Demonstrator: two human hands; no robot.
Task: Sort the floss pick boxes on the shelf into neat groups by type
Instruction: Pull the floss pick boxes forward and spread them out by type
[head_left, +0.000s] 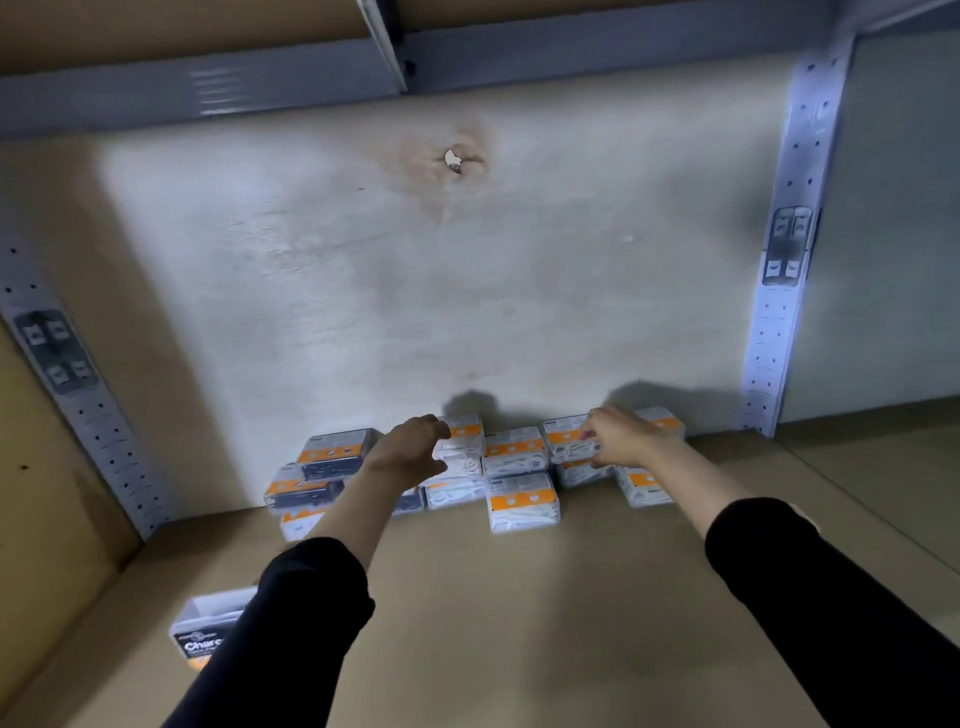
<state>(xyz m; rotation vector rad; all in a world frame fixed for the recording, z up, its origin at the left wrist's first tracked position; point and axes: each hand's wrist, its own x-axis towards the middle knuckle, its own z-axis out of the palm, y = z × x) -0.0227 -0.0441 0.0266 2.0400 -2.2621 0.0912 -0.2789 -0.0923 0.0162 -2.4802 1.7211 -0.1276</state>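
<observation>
Lone dark box (205, 626) at front left, label cut off by the left sleeve (291, 623). Dark-pick boxes (332, 454) are stacked at back left, and one is partly behind the forearm, so the count is unclear. Left hand (413, 449) has its fingers curled over the top white box (462, 452), gripping it. Front white box (522, 501) lies free between the hands. Right hand (618, 439) pinches the upper right box (566, 439). The row sits on a brown shelf board (519, 623), against the pale back wall (415, 286). Perforated metal upright (779, 312) at right.

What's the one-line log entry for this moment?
left grip: holds clear white-pick box with orange label | right grip: pinches second such box | dark-pick boxes: left side
</observation>
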